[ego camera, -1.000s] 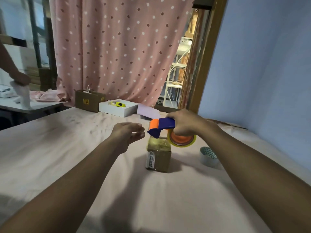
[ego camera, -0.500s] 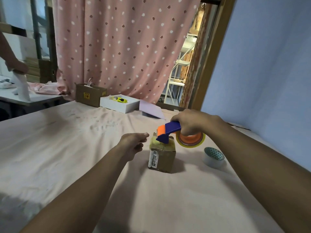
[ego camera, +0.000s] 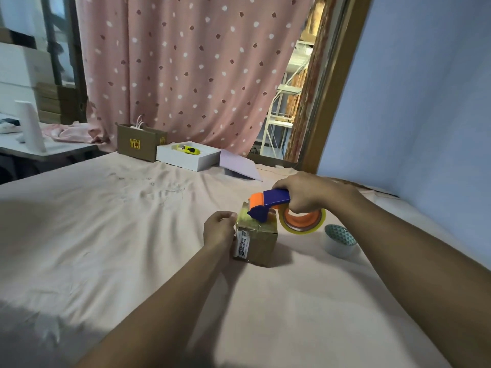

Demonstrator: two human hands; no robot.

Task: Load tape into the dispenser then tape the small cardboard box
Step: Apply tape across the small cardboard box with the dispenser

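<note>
A small brown cardboard box (ego camera: 261, 244) with a white label on its left face stands on the pink cloth, right of centre. My right hand (ego camera: 309, 191) grips the blue and orange tape dispenser (ego camera: 268, 201), whose orange front end rests on the box's top. A roll of clear tape (ego camera: 303, 221) sits in the dispenser, hanging just right of the box. My left hand (ego camera: 219, 229) presses against the box's left side, fingers curled at the top edge.
A second tape roll (ego camera: 340, 240) with a teal patterned core lies to the right of the box. At the table's far edge are a brown carton (ego camera: 138, 143), an open white box (ego camera: 187, 156) and a pale lid (ego camera: 239, 167). A blue wall runs along the right.
My left hand has moved right and come against the box's left side. The dispenser has come down so its front end meets the box top. The view has shifted closer.
</note>
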